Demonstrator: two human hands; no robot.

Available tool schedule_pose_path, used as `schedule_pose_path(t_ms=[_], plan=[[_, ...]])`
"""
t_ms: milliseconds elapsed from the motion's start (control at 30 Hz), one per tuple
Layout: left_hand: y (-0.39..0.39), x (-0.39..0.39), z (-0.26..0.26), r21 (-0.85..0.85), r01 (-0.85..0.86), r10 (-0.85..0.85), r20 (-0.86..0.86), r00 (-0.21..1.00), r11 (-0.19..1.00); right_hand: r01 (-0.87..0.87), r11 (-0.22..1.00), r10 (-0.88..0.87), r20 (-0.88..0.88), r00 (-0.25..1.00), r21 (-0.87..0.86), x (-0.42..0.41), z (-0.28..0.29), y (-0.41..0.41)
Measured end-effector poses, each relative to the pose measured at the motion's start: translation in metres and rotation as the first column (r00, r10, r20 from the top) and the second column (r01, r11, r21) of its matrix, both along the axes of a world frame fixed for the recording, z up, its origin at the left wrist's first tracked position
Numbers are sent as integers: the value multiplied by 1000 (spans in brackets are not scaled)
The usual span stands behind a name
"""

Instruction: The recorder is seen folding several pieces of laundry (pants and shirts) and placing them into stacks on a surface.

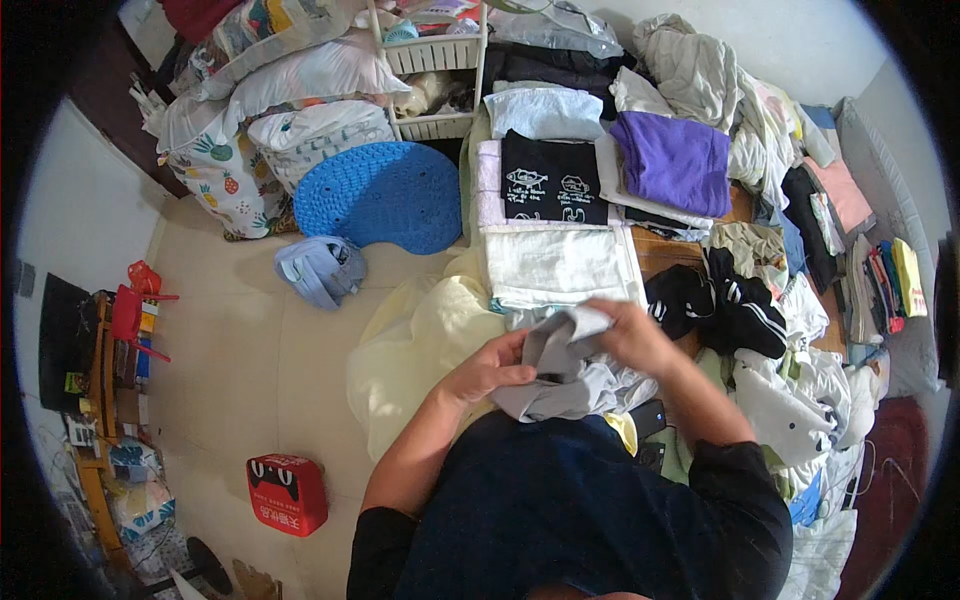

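Note:
A light grey garment [559,390] lies bunched close to my body, its upper part raised between my two hands. My left hand [491,367] grips its left side, thumb on top of the cloth. The upper right edge is pinched by my right hand [630,334], which is somewhat blurred. Just beyond the hands lies a folded white cloth [559,262]. Behind that are a folded black printed garment [553,180] on a pale lilac towel and a folded purple garment [671,165] on a stack.
Loose black clothes with white stripes [750,315] and a white heap [787,405] lie to the right. A phone [646,418] is near my body. A blue textured board [382,195], a blue-grey cloth bundle [322,270] and a red box-shaped stool [287,495] are at the left.

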State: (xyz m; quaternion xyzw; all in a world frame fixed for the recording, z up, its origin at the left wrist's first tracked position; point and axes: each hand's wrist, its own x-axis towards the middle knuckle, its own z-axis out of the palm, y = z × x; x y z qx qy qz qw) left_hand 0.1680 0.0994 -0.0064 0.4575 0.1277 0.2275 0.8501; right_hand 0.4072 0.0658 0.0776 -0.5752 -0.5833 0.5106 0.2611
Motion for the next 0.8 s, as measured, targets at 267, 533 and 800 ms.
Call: schedule_pose_path(t_ms=[267, 533, 800], plan=[[41, 24, 130, 573, -30, 312, -401, 861, 819, 124, 805, 75, -307, 949, 580, 37, 182, 33], [66, -65, 182, 263, -413, 406, 84, 910, 872, 290, 806, -231, -177, 957, 515, 57, 214, 43], [67, -98, 121, 318, -275, 329, -130, 935, 907, 166, 983, -139, -271, 952, 80, 79, 73, 60]])
